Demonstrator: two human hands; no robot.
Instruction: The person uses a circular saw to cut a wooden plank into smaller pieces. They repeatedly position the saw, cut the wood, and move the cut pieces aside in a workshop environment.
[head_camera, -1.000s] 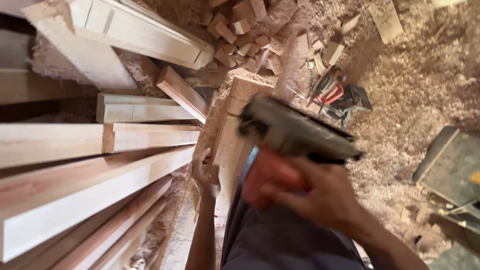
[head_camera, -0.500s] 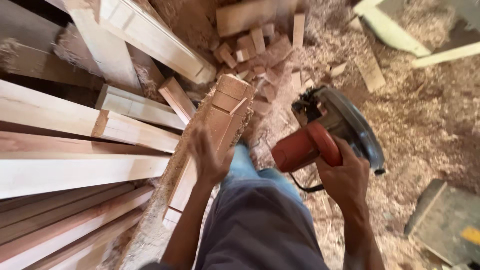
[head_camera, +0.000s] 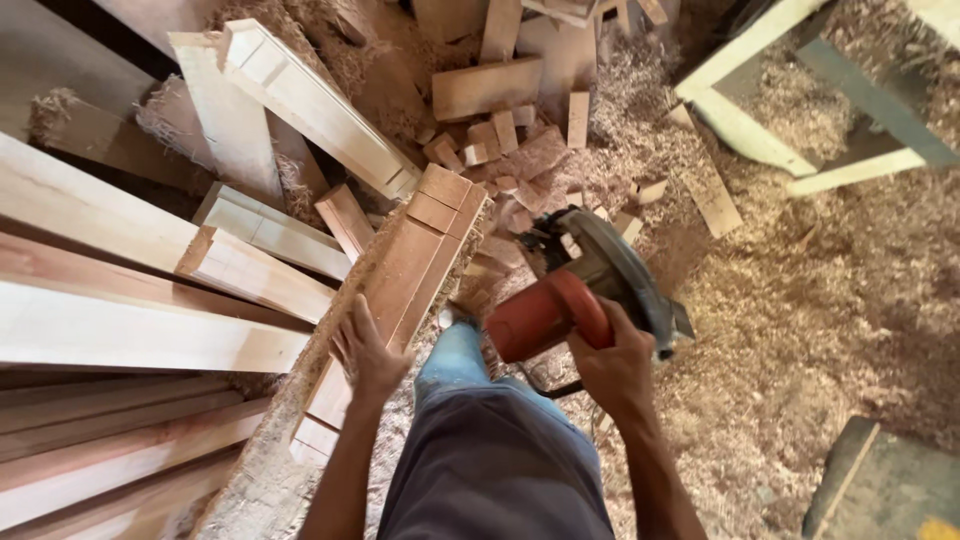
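My right hand (head_camera: 615, 365) grips the handle of a red circular saw (head_camera: 580, 290) with a grey blade guard, held above the sawdust to the right of my raised knee. My left hand (head_camera: 367, 350) lies flat, fingers spread, on a stack of reddish wooden planks (head_camera: 410, 265) that runs away from me on a rough bench. The saw is off to the right of the planks, not touching them.
Long pale boards (head_camera: 150, 330) are piled at the left. Several short offcuts (head_camera: 500, 130) lie scattered ahead. Sawdust (head_camera: 800, 320) covers the floor. A pale wooden frame (head_camera: 760, 140) stands at the upper right, a dark slab (head_camera: 890, 490) at the lower right.
The view has tilted up and steadied. My right hand has carried the saw down and to the right of the planks. My left hand has settled flat on the plank stack.
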